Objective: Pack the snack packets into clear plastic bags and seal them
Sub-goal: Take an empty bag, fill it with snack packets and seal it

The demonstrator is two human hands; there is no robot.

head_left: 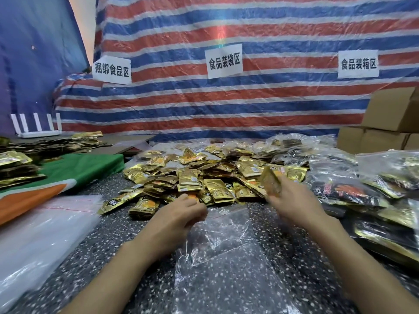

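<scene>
A heap of gold snack packets [199, 175] covers the speckled table ahead of me. My right hand [292, 200] grips a gold packet [271, 181] raised above the heap's right side; it is blurred. My left hand [181, 211] sits at the heap's near edge with fingers curled, pinching the rim of a clear plastic bag [226, 250] that lies between my forearms. An orange-printed packet [192, 196] shows just past its fingertips.
A stack of empty clear bags [45, 234] lies at the left. Filled bags of packets [371, 189] pile up at the right, with cardboard boxes [390, 123] behind. A green and orange cloth [74, 171] and more packets [15, 166] are far left.
</scene>
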